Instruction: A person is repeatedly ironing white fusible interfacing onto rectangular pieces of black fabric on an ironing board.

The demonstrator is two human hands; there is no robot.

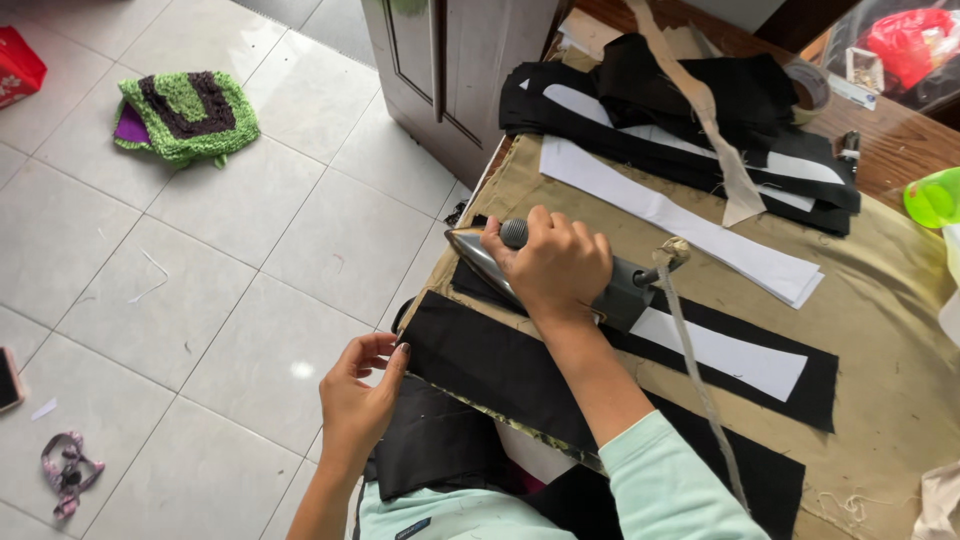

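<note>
Head view: right hand (552,265) grips iron (560,280); left hand (362,395) holds black fabric (500,365).

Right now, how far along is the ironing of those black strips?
Done, by the look of it: one black strip with white strip lies flat beside the iron. In hand: right hand presses the iron on a strip; left hand holds a black piece. Left: the stacked pile behind.
</note>
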